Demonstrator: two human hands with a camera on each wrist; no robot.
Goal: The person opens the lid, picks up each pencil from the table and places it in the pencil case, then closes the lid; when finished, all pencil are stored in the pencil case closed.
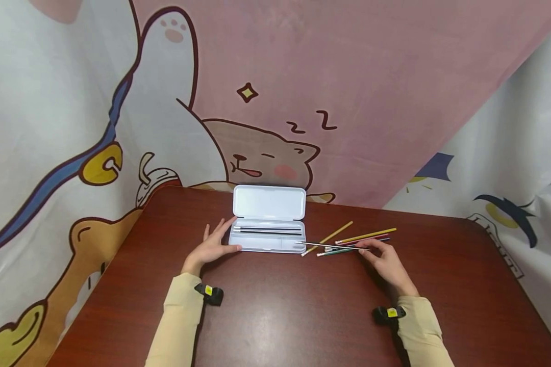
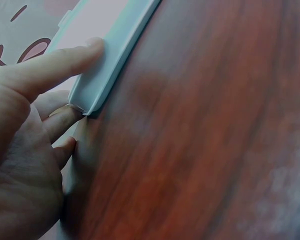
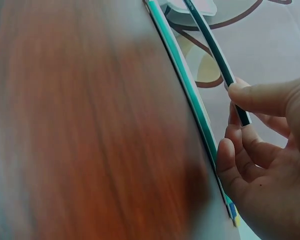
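Head — fwd/dn, wrist cams [image 1: 214, 296] — close, shared tbl [image 1: 275, 306]

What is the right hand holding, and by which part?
The right hand pinches a dark pencil near the end farther from the pencil case.

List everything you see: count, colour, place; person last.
Wooden table: one, reddish-brown, foreground.
Rectangular pencil case: one, white, open on table.
Slim cased pencils: at least two, dark, inside case.
Slim loose pencils: at least five, yellow, red, green, dark, right of case.
Slim held pencil: one, dark, above table.
Printed fabric: count unclear, pink and white, behind table.
Wrist cameras: two, black, one per wrist.
Long sleeves: two, cream, on arms.
Left hand: one, bare, touching case.
Right hand: one, bare, pinching pencil.
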